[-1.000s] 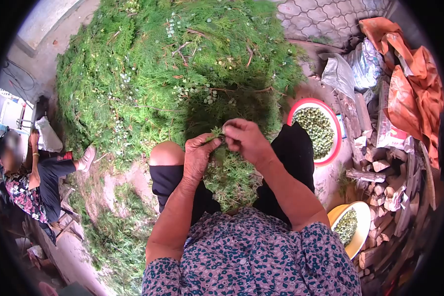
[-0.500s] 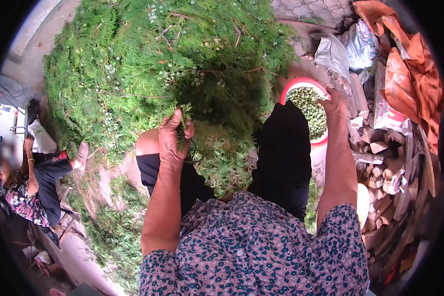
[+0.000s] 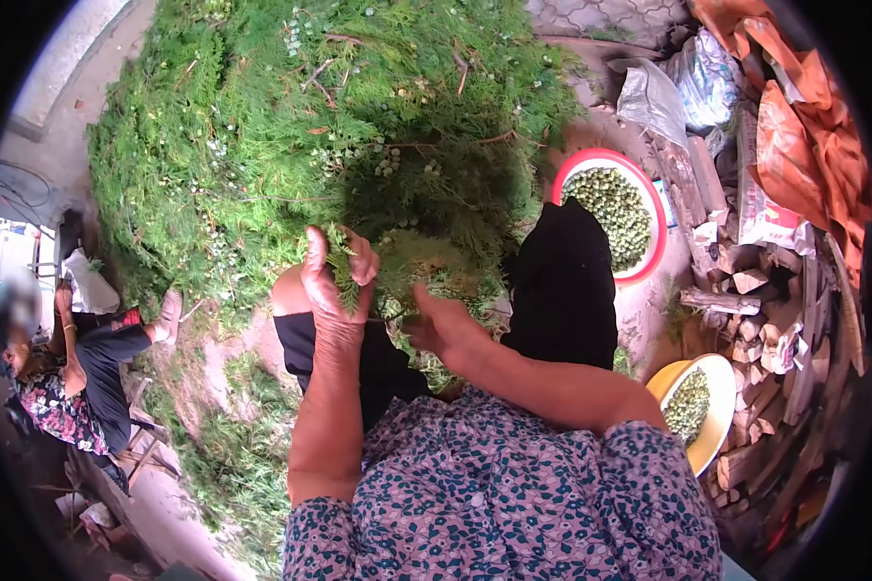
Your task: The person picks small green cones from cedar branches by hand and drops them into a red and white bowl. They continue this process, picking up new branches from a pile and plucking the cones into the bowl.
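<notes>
My left hand (image 3: 339,276) is closed around a leafy evergreen sprig (image 3: 342,261), whose green tip shows between the thumb and fingers. Just to its right, my right hand (image 3: 446,329) reaches across my lap with thumb and fingers apart; nothing shows in it, though the fingertips are slightly blurred. In front of my knees rises a big heap of evergreen branches (image 3: 252,145), dotted with pale green cones. Beyond my right knee stands a red-rimmed white basin (image 3: 661,228) holding many small green cones (image 3: 606,213).
A yellow basin (image 3: 717,416) with more green cones sits low on the right. Behind it are stacked firewood (image 3: 746,339), plastic sacks (image 3: 702,82) and an orange tarp (image 3: 804,145). At the left, another person (image 3: 68,378) sits on a low stool. Cut greenery (image 3: 233,445) litters the floor.
My right hand has left the red-rimmed basin and come left, beside my left hand. The left hand still holds the sprig, slightly lower. The yellow basin is now uncovered by my arm.
</notes>
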